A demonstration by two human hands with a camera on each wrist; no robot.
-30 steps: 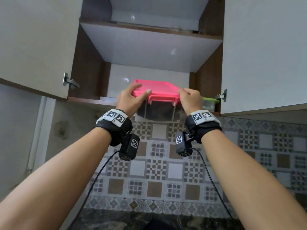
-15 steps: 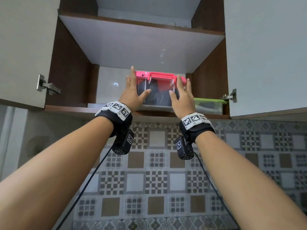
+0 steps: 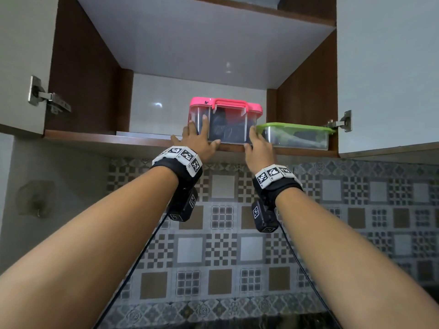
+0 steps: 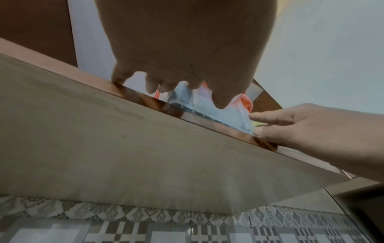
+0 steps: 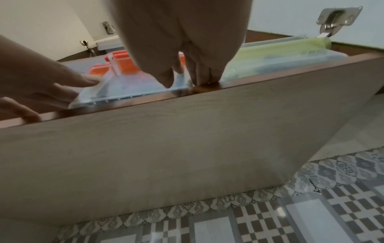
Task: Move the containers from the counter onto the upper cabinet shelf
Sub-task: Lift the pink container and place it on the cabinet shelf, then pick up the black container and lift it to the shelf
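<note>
Pink-lidded container (image 3: 225, 122) handle shows clearly overhead only.

A small dark mark resembling a "k" was seen on the pink lid (image 3: 225, 106) of the clear container, near its left corner, though it could not be read with certainty. Black-and-white coded squares were borne by the wristbands (image 3: 180, 156) and the wrist cameras (image 3: 182, 205), but no letters or numbers could be made out on them.
</note>
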